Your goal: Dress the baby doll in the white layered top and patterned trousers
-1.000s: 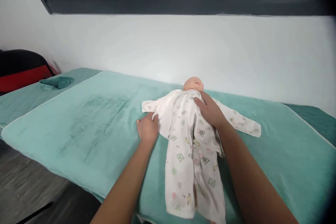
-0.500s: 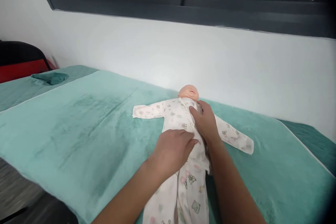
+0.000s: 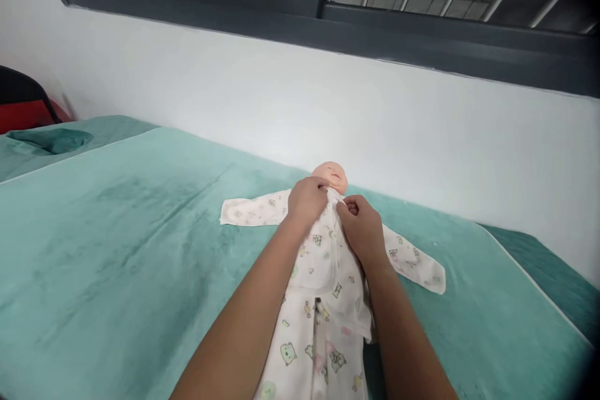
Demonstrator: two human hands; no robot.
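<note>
A baby doll [image 3: 330, 176] lies on its back with its head toward the wall. It wears a white baby top [image 3: 323, 262] printed with small bears, sleeves spread out to both sides, and matching trousers [image 3: 295, 350]. At the collar, just under the doll's chin, my left hand [image 3: 308, 201] is closed with its fingertips on the fabric. On the other side of the front opening, my right hand [image 3: 362, 225] pinches the top's edge near the neck. Between the hands the front seam runs down the chest.
The doll rests on a green plush cover [image 3: 140, 231]. Behind it rises a white wall [image 3: 210, 94] with a dark-framed window [image 3: 234, 3] above. A folded dark green cloth [image 3: 51, 139] lies at far left beside a red and black object [image 3: 23, 106].
My left hand has moved up from the doll's belly to the collar. My right hand has stayed near the upper chest and now pinches the top's edge. The view has shifted slightly.
</note>
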